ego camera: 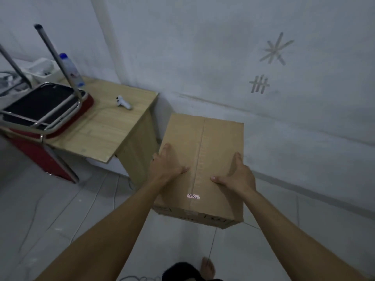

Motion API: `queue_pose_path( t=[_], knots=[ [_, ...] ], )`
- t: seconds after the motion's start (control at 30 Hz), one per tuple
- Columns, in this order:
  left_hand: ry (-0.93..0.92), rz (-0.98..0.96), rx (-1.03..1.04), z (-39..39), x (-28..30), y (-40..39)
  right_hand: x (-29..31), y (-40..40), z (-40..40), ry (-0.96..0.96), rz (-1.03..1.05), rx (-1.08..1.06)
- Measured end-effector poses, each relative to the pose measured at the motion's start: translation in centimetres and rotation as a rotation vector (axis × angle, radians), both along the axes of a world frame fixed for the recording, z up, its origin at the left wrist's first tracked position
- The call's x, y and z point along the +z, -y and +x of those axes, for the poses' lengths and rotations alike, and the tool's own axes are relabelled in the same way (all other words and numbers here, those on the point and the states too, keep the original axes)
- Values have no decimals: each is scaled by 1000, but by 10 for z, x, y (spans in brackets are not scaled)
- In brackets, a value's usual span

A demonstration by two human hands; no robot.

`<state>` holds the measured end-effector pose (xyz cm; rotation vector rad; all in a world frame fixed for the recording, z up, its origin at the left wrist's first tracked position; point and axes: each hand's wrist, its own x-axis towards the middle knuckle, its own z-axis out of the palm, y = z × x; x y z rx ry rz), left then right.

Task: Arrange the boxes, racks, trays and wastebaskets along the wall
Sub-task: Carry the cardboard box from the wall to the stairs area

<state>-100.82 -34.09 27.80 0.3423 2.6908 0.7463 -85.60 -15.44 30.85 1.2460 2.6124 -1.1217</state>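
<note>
The left hand point(165, 166) lies flat on the top of the box point(203, 159) at its left edge, fingers straight and thumb spread toward the taped seam. The right hand point(236, 176) mirrors it at the right edge, palm down, fingers straight, pressing rather than gripping. The box sits low by the wall point(223, 57), just beside the desk point(105, 122), its far end close to the wall's foot; whether it rests on the floor point(60, 209) cannot be told. It looks nearly placed. No racks, trays or wastebaskets show here, so most of the arranging seems left
</note>
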Motion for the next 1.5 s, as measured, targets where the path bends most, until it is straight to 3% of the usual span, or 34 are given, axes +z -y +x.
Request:
queue_pose_path(
  t=[0.4, 0.8, 1.1, 1.4, 1.5],
  knots=[
    [71, 45, 28, -104, -37, 2, -42, -18, -117, 36, -62, 41],
    [205, -44, -58, -225, -142, 19, -141, 0, -219, 175, -190, -2],
    [272, -39, 30, -272, -264, 0, -267, -21, -273, 238, -190, 49],
    [248, 91, 96, -315, -421, -29, -434, -52, -328, 197, -170, 66],
    [216, 44, 115, -325, -467, -40, -485, -61, -340, 188, -117, 91]
  ],
)
